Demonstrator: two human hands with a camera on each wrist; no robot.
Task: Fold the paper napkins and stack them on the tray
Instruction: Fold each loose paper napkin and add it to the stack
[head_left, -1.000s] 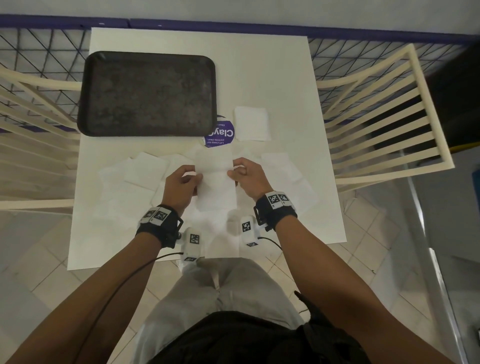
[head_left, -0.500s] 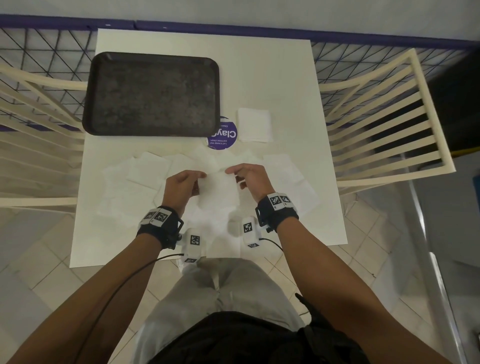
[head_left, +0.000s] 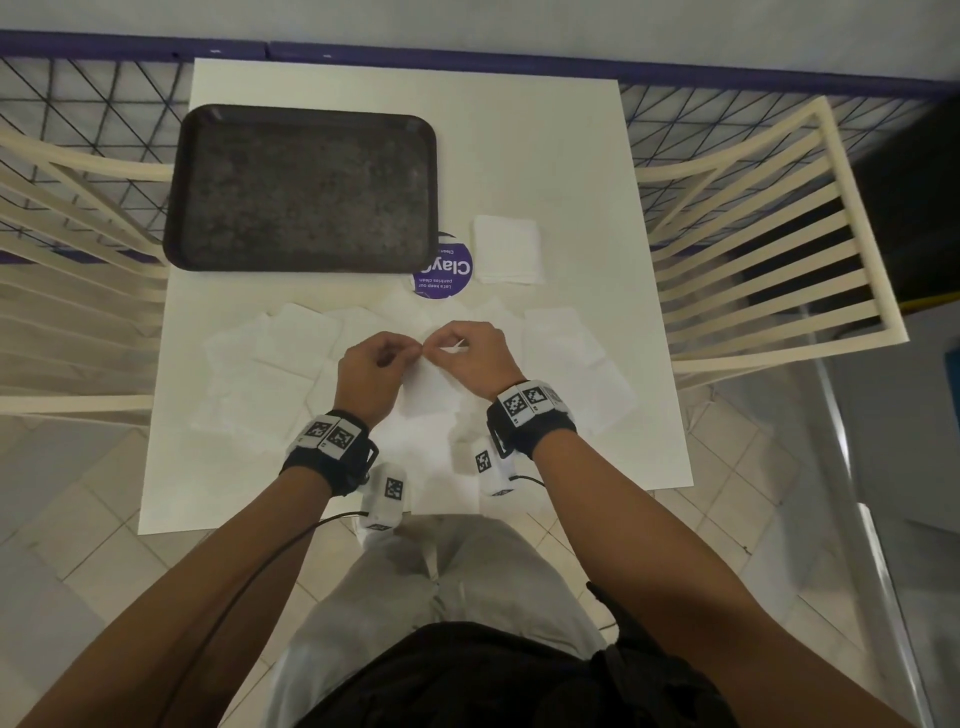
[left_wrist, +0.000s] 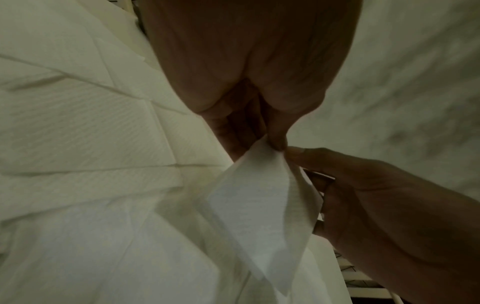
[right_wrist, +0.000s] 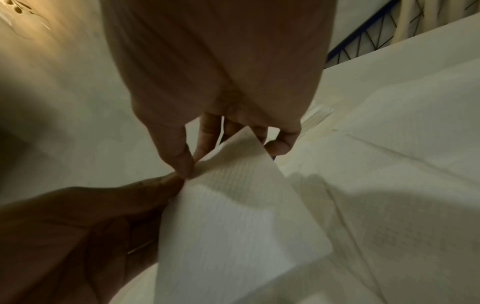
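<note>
A white paper napkin (head_left: 434, 387) hangs lifted above the table, bent in half. My left hand (head_left: 379, 364) and right hand (head_left: 467, 353) meet fingertip to fingertip, each pinching a top corner of it. The left wrist view shows the thumb and finger pinching the napkin (left_wrist: 262, 197) at its peak, with the right hand (left_wrist: 389, 201) beside. In the right wrist view the napkin (right_wrist: 233, 216) hangs from my pinching fingers. Several unfolded napkins (head_left: 291, 358) lie spread on the white table (head_left: 545, 156). One folded napkin (head_left: 506, 257) lies right of the dark tray (head_left: 301, 187), which holds nothing.
A round purple sticker (head_left: 447, 273) sits at the tray's front right corner. Cream slatted chairs (head_left: 769, 249) stand on both sides of the table. A wire fence with a purple rail (head_left: 467, 57) runs behind it.
Both hands lifted the napkin off the table and brought its two held corners together, so the sheet now bends in half between them.
</note>
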